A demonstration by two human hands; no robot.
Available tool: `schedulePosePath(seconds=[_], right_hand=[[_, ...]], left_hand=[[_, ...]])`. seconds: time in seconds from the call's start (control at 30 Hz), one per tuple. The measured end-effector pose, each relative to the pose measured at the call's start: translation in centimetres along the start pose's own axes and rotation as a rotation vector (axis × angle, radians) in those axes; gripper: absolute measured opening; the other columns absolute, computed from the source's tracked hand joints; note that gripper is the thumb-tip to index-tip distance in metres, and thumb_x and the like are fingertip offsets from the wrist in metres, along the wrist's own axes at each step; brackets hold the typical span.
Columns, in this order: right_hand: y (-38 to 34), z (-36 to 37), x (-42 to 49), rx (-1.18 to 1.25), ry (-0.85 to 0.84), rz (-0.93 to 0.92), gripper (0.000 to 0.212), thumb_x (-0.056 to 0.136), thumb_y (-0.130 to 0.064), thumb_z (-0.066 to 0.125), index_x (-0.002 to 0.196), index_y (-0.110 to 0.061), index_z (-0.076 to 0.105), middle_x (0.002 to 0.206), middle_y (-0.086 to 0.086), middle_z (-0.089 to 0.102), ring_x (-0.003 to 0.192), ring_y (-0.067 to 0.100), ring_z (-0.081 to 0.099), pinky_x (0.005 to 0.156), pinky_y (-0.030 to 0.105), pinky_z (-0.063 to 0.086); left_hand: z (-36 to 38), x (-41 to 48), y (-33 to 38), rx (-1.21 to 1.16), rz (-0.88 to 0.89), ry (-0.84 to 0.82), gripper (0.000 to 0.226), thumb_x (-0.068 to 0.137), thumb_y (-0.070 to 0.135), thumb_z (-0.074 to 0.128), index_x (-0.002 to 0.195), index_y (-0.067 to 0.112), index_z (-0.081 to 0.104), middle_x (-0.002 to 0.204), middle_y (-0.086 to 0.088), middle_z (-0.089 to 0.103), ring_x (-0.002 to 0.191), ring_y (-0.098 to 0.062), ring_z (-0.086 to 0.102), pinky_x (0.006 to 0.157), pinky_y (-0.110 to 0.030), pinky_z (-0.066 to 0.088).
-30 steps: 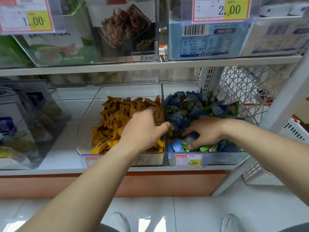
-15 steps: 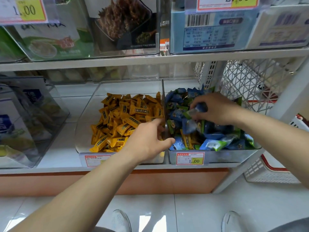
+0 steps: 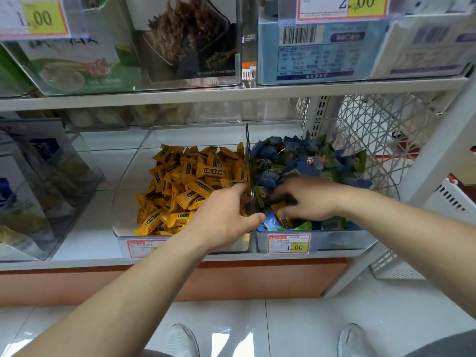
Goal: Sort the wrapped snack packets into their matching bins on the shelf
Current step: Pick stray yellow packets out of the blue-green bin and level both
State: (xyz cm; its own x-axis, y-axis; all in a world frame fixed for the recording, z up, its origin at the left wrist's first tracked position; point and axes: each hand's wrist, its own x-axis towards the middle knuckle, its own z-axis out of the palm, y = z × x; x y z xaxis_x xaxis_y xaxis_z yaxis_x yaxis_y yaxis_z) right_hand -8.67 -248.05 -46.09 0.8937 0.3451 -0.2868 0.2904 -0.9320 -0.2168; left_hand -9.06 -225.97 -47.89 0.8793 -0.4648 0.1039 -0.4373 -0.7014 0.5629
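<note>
Right hand (image 3: pixel 306 199) pinches a stray yellow wrapped packet (image 3: pixel 279 208) in the clear plastic bin of blue-green packets (image 3: pixel 337 239), centre-right. Left hand (image 3: pixel 226 217) sits at the divider, grip unclear. Clear plastic bin of yellow packets (image 3: pixel 127 202) looks sorted; probably few strays left.

Two hands, the left hand (image 3: pixel 224 222) and the right hand (image 3: pixel 309 199). Two clear bins side by side on the lower shelf (image 3: pixel 77 238): the left bin (image 3: pixel 134 176) holds a heap of yellow packets (image 3: pixel 190 181), too many to count; the right bin (image 3: pixel 334 239) holds a heap of blue and green packets (image 3: pixel 296 161), also uncountable, plus one stray yellow packet (image 3: pixel 279 207). Four price tags: two above (image 3: pixel 36 18) (image 3: pixel 342 7), two below (image 3: pixel 140 248) (image 3: pixel 288 244). Two white shoes (image 3: pixel 181 341) (image 3: pixel 353 341).
</note>
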Motion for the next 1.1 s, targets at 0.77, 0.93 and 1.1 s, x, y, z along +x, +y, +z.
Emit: schedulePosePath(seconds=[0.77,0.93,1.1], right_hand=[[-0.3,1.8,2.4,-0.150,-0.286,0.195,0.060,0.084,-0.052,0.071,0.130,-0.017,0.056,0.111,0.000,0.063,0.091,0.018,0.058,0.074,0.028,0.047],[0.8,1.7,1.7,0.024,-0.159,0.146,0.050,0.082,-0.044,0.077,0.123,-0.023,0.056,0.097,-0.014,0.058,0.090,0.015,0.053,0.063,0.020,0.038],[0.4,1.6,2.1,0.021,-0.281,0.176,0.064,0.084,-0.041,0.075,0.137,-0.017,0.050,0.130,0.002,0.059,0.109,0.019,0.057,0.084,0.027,0.046]], left_hand=[[-0.2,-0.3,-0.3,-0.062,0.002,-0.023,0.068,0.083,0.051,0.070,0.142,0.026,0.048,0.127,0.007,0.065,0.103,-0.010,0.063,0.089,-0.029,0.055],[-0.3,-0.2,-0.2,-0.079,-0.017,-0.025,0.071,0.082,0.049,0.073,0.143,0.023,0.046,0.125,0.007,0.065,0.095,-0.006,0.062,0.086,-0.026,0.055],[-0.7,0.1,0.1,-0.084,-0.040,-0.039,0.073,0.081,0.049,0.075,0.143,0.022,0.047,0.120,0.009,0.065,0.091,-0.003,0.063,0.080,-0.021,0.054]])
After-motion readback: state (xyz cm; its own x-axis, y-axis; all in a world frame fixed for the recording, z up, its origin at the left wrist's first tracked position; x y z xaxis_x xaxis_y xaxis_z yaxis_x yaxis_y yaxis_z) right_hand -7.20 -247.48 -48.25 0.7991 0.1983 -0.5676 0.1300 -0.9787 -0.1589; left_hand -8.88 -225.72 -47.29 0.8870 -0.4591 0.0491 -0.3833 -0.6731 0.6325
